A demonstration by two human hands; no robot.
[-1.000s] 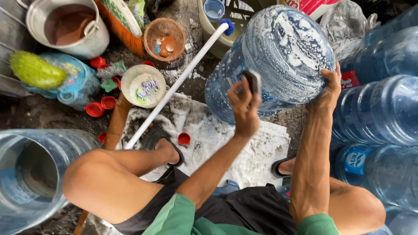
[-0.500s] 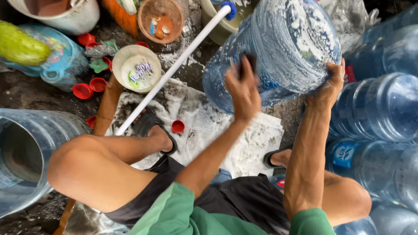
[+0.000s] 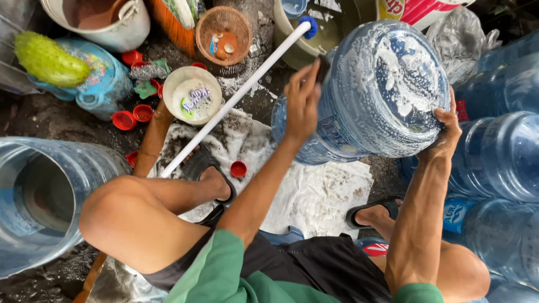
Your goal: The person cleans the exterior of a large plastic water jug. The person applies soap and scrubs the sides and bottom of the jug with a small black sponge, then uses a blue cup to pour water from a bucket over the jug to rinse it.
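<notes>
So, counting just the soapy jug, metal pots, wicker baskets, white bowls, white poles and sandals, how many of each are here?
Soapy water jug: 1
Metal pot: 1
Wicker basket: 1
White bowl: 1
White pole: 1
Black sandals: 2, one on each foot
Total: 7

**Where everything sits around me**

The big water jug (image 3: 370, 95) lies on its side before me, above the cloth (image 3: 314, 196) spread on the ground. My left hand (image 3: 302, 104) rests on its left flank, my right hand (image 3: 446, 126) on its right rim. A long pipe (image 3: 236, 98) slants left of the jug, over a bowl (image 3: 191, 95). More jugs (image 3: 494, 157) stack to the right; another jug (image 3: 45, 196) lies near left.
</notes>
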